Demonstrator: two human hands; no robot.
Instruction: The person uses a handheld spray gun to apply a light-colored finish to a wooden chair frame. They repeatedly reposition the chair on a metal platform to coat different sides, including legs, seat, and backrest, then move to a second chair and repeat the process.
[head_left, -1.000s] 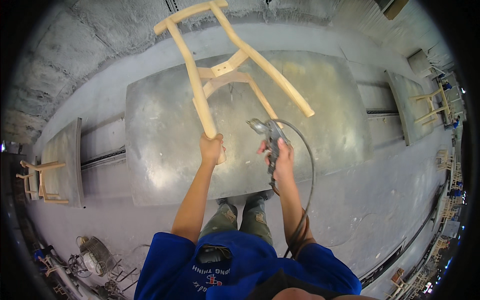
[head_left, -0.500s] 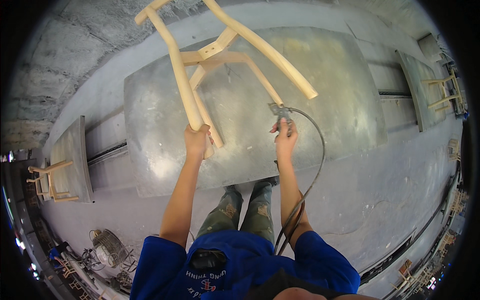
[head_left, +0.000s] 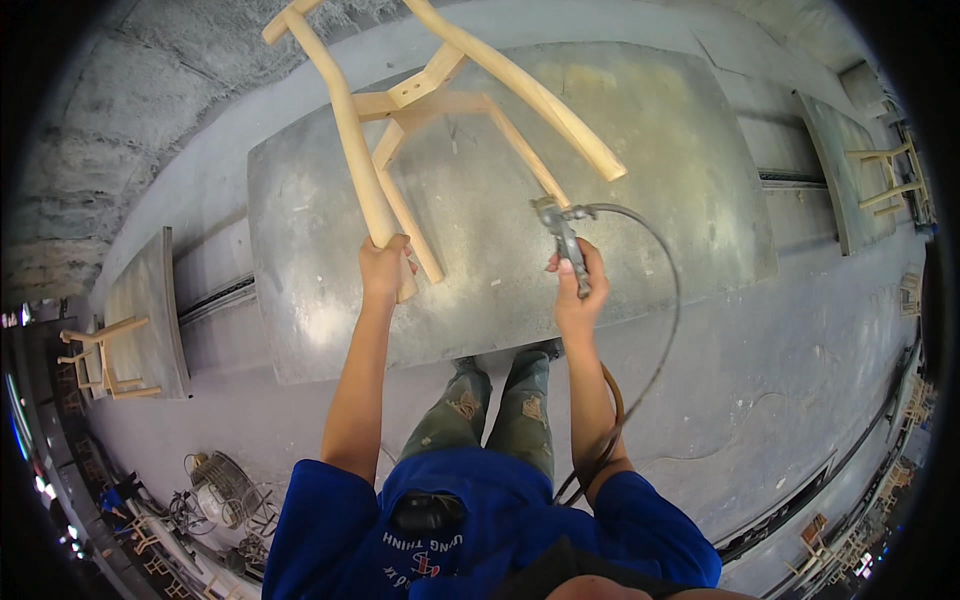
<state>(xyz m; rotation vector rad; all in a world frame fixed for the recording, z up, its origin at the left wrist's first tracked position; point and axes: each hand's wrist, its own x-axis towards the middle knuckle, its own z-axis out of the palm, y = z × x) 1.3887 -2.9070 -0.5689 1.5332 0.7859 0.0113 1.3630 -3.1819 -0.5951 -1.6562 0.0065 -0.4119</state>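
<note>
A pale wooden chair frame (head_left: pixel 352 140) extends over the grey table panel from its far left side, its legs slanting toward me. Wrapped around the lower end of its nearest leg is my left hand (head_left: pixel 384 266). My right hand (head_left: pixel 581 292) grips the handle of a metal spray gun (head_left: pixel 557 222), with the gun's head turned up and leftward, close to the tip of a thinner leg. From the gun, a dark hose (head_left: pixel 677 300) loops out to the right and back down past my right forearm.
Under the frame lies a large grey panel (head_left: pixel 680 240). Similar panels bearing wooden frames stand at left (head_left: pixel 150 310) and right (head_left: pixel 840 180). A round fan (head_left: pixel 222 490) sits at lower left. A rough grey wall (head_left: pixel 150 120) rises at the far left.
The chair frame and my left hand have shifted slightly left and away. My right hand has tilted the spray gun, and the hose now bows farther right.
</note>
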